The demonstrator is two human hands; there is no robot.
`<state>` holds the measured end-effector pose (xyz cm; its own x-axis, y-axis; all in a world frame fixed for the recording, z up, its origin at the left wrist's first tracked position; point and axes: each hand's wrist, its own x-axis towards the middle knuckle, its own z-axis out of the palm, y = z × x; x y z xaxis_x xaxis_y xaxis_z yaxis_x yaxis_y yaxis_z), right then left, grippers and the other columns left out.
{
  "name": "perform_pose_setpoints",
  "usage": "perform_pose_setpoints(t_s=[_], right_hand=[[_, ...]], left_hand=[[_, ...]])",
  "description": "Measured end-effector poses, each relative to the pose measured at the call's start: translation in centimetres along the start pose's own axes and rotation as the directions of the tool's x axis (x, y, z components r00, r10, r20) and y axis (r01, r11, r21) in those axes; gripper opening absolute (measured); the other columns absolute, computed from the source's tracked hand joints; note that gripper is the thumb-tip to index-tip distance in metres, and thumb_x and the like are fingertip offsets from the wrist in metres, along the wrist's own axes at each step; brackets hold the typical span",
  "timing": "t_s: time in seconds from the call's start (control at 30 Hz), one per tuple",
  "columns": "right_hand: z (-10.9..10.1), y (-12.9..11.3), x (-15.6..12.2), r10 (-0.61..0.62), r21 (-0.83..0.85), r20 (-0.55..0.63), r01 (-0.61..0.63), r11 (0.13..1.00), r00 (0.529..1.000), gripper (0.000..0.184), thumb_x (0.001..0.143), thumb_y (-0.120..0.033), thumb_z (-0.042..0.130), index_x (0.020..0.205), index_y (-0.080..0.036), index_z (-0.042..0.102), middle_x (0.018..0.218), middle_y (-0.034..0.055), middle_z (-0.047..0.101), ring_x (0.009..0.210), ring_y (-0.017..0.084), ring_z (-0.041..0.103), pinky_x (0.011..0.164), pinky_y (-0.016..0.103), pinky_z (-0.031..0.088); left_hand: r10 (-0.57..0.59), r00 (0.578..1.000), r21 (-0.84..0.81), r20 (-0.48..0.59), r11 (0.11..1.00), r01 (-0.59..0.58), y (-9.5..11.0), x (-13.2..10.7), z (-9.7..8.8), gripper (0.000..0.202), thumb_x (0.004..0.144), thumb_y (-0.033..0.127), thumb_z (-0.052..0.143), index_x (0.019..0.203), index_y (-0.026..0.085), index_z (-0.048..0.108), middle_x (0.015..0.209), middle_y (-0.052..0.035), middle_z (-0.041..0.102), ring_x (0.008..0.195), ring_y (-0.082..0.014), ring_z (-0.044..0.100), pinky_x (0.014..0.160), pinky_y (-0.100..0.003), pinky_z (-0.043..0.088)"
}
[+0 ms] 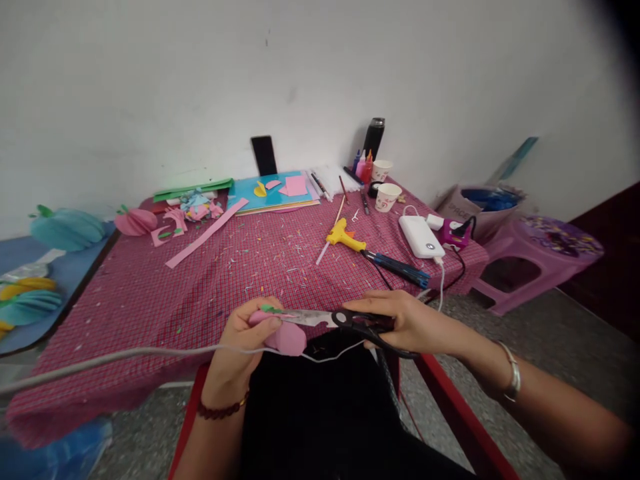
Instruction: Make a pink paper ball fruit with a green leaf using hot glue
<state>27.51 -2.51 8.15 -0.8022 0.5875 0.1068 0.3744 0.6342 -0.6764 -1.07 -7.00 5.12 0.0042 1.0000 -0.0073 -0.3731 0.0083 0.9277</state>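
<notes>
My left hand (250, 340) pinches a pink paper piece (290, 338) with rounded edges, held low in front of the table edge. A bit of green paper (271, 309) shows at its top. My right hand (395, 320) grips black-handled scissors (345, 320), with its fingers in the handles. Their blades point left and reach the pink piece near my left fingertips. Whether the blades are fully closed on the paper is hard to make out. A white cable (200, 349) runs across in front of my left wrist.
On the checked tablecloth (240, 260) lie a yellow glue gun (345, 235), a pink strip (207, 233), a white power bank (421, 236) and paper scraps. Paper cups (387, 197) and glue bottles stand at the back right. Folded-paper pumpkins (67, 228) sit left; a purple stool (540, 257) stands right.
</notes>
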Motion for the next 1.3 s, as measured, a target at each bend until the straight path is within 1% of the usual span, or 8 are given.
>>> perform_pose_setpoints(t_s=[0.1, 0.2, 0.47, 0.6, 0.73, 0.83, 1.13, 1.3], right_hand=[[-0.3, 0.0, -0.1, 0.003, 0.004, 0.010, -0.003, 1.000, 1.000, 0.055, 0.084, -0.030, 0.071, 0.136, -0.024, 0.054, 0.111, 0.0077, 0.068, 0.093, 0.019, 0.064, 0.082, 0.033, 0.050], [-0.5, -0.1, -0.2, -0.004, -0.002, 0.010, 0.004, 1.000, 1.000, 0.054, 0.084, -0.028, 0.070, 0.136, -0.025, 0.054, 0.114, 0.0075, 0.069, 0.096, 0.019, 0.064, 0.084, 0.033, 0.050], [-0.8, -0.3, -0.4, -0.070, -0.012, -0.006, 0.070, 0.997, 0.998, 0.048, 0.086, -0.025, 0.069, 0.133, -0.024, 0.058, 0.110, 0.0063, 0.071, 0.092, 0.016, 0.067, 0.080, 0.028, 0.051], [-0.9, -0.4, -0.4, -0.069, -0.051, -0.009, 0.068, 0.996, 0.998, 0.045, 0.088, -0.024, 0.066, 0.132, -0.022, 0.058, 0.109, 0.0068, 0.070, 0.092, 0.016, 0.066, 0.080, 0.027, 0.050], [-0.9, -0.7, -0.5, -0.017, -0.097, -0.008, 0.016, 0.995, 1.000, 0.045, 0.089, -0.019, 0.062, 0.134, -0.023, 0.056, 0.110, 0.0072, 0.070, 0.093, 0.016, 0.066, 0.081, 0.027, 0.050], [-0.9, -0.8, -0.6, 0.006, -0.153, -0.026, -0.010, 0.988, 1.000, 0.044, 0.089, -0.020, 0.061, 0.133, -0.021, 0.057, 0.105, 0.0079, 0.070, 0.088, 0.017, 0.067, 0.077, 0.027, 0.050], [-0.5, -0.4, -1.3, -0.017, -0.350, -0.057, -0.004, 0.937, 0.998, 0.055, 0.081, -0.009, 0.059, 0.136, -0.018, 0.054, 0.105, 0.0094, 0.069, 0.086, 0.018, 0.067, 0.073, 0.028, 0.051], [-0.5, -0.5, -1.2, 0.005, -0.295, -0.073, -0.027, 0.955, 0.997, 0.052, 0.084, -0.012, 0.058, 0.136, -0.020, 0.055, 0.105, 0.0087, 0.069, 0.086, 0.019, 0.068, 0.073, 0.028, 0.051]], left_hand=[[0.016, 0.996, 0.067, -0.092, 0.998, -0.010, 0.5, -0.4, 0.5, 0.015, 0.061, 0.024, 0.083, 0.066, 0.017, 0.070, 0.070, 0.0011, 0.062, 0.060, -0.0094, 0.055, 0.056, -0.019, 0.043], [0.016, 0.990, 0.113, -0.143, 0.994, 0.001, 0.7, -0.7, 0.7, 0.014, 0.060, 0.023, 0.082, 0.065, 0.018, 0.070, 0.070, 0.0019, 0.062, 0.060, -0.0088, 0.054, 0.055, -0.018, 0.043], [0.042, 0.992, 0.218, -0.119, 0.976, -0.015, 0.6, -0.7, 0.2, 0.008, 0.063, 0.019, 0.079, 0.067, 0.018, 0.072, 0.068, 0.0020, 0.062, 0.058, -0.0071, 0.053, 0.052, -0.015, 0.040], [0.017, 0.988, 0.181, -0.152, 0.984, 0.011, 0.4, -0.7, 0.4, 0.012, 0.060, 0.019, 0.081, 0.066, 0.017, 0.072, 0.066, 0.0021, 0.061, 0.056, -0.0069, 0.053, 0.051, -0.015, 0.040], [-0.056, 0.968, 0.096, -0.244, 0.992, 0.081, 0.2, -0.7, 1.0, 0.020, 0.055, 0.019, 0.083, 0.070, 0.017, 0.072, 0.064, 0.0022, 0.064, 0.055, -0.0085, 0.056, 0.052, -0.017, 0.045], [-0.084, 0.953, 0.039, -0.291, 0.994, 0.100, 0.2, -0.7, 1.5, 0.024, 0.051, 0.019, 0.084, 0.071, 0.016, 0.071, 0.062, 0.0020, 0.066, 0.054, -0.0091, 0.058, 0.052, -0.018, 0.047], [-0.117, 0.949, 0.034, -0.293, 0.991, 0.133, 0.1, -0.5, 1.8, 0.022, 0.051, 0.020, 0.084, 0.062, 0.015, 0.065, 0.053, 0.0051, 0.061, 0.048, -0.0063, 0.053, 0.048, -0.015, 0.043], [-0.144, 0.947, 0.032, -0.288, 0.987, 0.159, 0.1, -0.3, 1.7, 0.025, 0.050, 0.022, 0.083, 0.062, 0.015, 0.063, 0.054, 0.0049, 0.061, 0.048, -0.0070, 0.054, 0.048, -0.016, 0.043]])
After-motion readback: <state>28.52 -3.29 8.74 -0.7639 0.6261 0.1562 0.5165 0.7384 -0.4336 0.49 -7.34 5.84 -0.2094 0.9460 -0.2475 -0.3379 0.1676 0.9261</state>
